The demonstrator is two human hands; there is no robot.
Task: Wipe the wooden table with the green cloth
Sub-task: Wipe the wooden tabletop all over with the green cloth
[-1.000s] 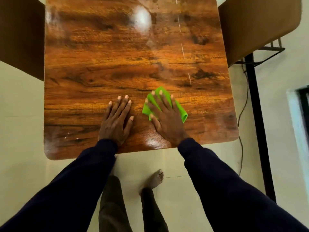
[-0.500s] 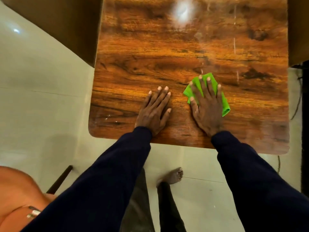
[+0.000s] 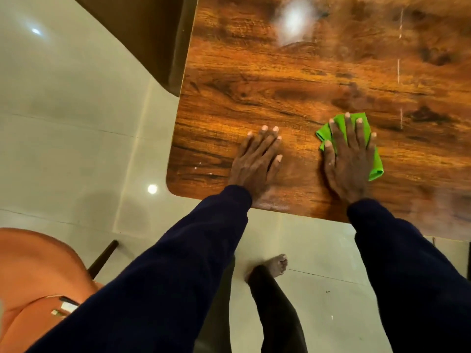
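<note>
While both of my hands lie on the wooden table (image 3: 280, 85), the head view lets me count two hands, one green cloth, one table, one bare foot and one orange chair. My right hand (image 3: 349, 161) is spread flat with the fingers straight and a little apart. It grips nothing and presses the green cloth (image 3: 376, 167) onto the tabletop close to the near edge, at about 3 o'clock from the middle of the view. My left hand (image 3: 257, 159) lies flat and empty on bare wood at 9 o'clock of the right one, apart from the cloth.

The cloth is bright lime green, gathered into a small pad. It shows beyond my fingertips at 12 o'clock, past my thumb at 10 o'clock and as a folded corner at 4 o'clock; its middle is hidden under my palm.

The table is glossy orange-brown with dark grain and a white glare at 1 o'clock, and its far and right sides are cut off. The foot (image 3: 276, 264) stands at 5 o'clock. The chair (image 3: 33, 271) at 8 o'clock is cropped, and the small metal parts on it are hard to make out.
</note>
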